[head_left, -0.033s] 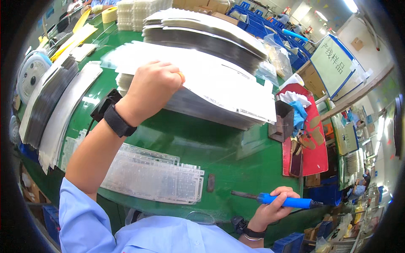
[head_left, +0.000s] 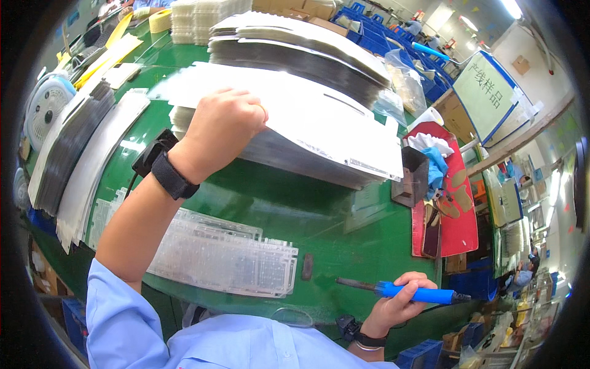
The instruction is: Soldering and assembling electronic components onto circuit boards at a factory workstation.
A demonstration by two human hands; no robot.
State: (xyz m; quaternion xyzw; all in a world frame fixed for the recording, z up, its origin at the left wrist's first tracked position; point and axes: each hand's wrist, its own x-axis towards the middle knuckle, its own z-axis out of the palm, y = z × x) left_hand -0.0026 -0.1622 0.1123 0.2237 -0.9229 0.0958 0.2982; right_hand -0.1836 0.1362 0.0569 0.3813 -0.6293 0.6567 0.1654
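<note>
Left hand: fingers curled in, pinching the near edge of a white sheet; the fingertips are tucked out of sight.
Right hand: closed around the blue handle of a tool, its dark rod pointing left over the green table.
White sheet: on top of the front stack, with another stack just behind it.
Clear plates: flat on the table, partly behind the left forearm.
Dark block: just right of the plates, near the tool's tip.
Red mat: at the table's right, beside a dark box; a blue cloth lies near both.
Left side: more piles of sheets, and a white fan beyond them.
</note>
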